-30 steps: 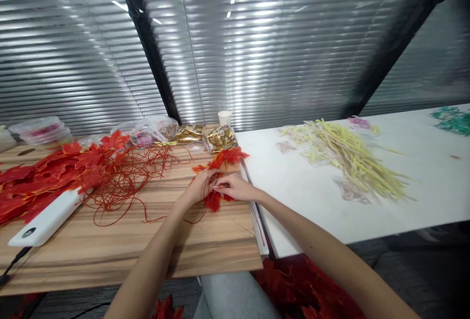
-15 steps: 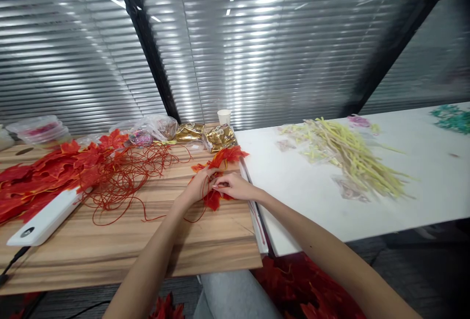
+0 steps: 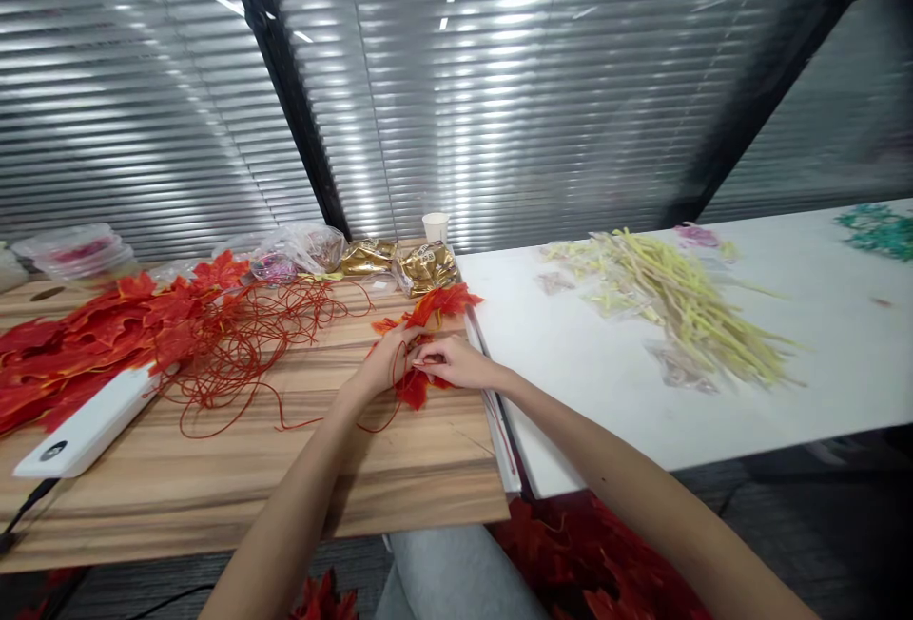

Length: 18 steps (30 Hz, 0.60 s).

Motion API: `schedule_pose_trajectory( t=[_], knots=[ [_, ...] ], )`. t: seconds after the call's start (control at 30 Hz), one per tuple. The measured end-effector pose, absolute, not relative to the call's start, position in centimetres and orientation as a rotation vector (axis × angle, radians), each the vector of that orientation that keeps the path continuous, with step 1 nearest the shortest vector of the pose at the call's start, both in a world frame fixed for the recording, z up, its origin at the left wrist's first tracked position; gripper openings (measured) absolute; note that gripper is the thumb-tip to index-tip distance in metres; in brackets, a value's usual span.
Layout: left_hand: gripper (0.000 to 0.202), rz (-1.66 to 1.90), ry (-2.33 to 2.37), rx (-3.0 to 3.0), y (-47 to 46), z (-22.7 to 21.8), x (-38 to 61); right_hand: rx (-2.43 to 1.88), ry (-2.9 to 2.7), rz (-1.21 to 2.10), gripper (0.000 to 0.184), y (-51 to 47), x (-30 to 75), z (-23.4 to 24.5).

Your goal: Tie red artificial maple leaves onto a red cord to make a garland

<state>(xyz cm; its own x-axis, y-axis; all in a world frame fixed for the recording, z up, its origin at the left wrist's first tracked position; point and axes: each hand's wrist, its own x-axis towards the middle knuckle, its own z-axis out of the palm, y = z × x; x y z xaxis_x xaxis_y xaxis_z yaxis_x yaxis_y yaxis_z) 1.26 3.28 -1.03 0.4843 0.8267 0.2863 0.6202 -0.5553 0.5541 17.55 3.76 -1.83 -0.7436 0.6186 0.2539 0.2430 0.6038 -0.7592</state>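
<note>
Around our hands we are seeing piled leaves [image 3: 106, 339] and a white device [image 3: 86, 428] near nine o'clock, tangled cord [image 3: 249, 354] crowding closer. Our left hand [image 3: 381, 360] is covering red leaves [image 3: 456, 299], its grip partly hidden. At twelve, a gold packet [image 3: 428, 270] is showing print too small for us. Our right hand [image 3: 462, 362] is pinching narrowly over those leaves; yellow stems [image 3: 699, 316] are lying towards three.

My left hand [image 3: 381, 363] touches red artificial maple leaves [image 3: 451, 300]; close beside it, my right hand [image 3: 462, 363] makes a pinch. A tangle of red cord [image 3: 246, 354] lies to the left on the wood-grain table [image 3: 414, 487].
</note>
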Motion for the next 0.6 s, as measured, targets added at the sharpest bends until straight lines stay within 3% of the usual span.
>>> schedule_pose_trajectory(
  t=[0.6],
  knots=[
    [0.031,0.740,1.230,2.350,3.20,-1.04,1.29,-0.689,-2.363,0.939,0.020,3.85,17.55,-2.07]
  ],
)
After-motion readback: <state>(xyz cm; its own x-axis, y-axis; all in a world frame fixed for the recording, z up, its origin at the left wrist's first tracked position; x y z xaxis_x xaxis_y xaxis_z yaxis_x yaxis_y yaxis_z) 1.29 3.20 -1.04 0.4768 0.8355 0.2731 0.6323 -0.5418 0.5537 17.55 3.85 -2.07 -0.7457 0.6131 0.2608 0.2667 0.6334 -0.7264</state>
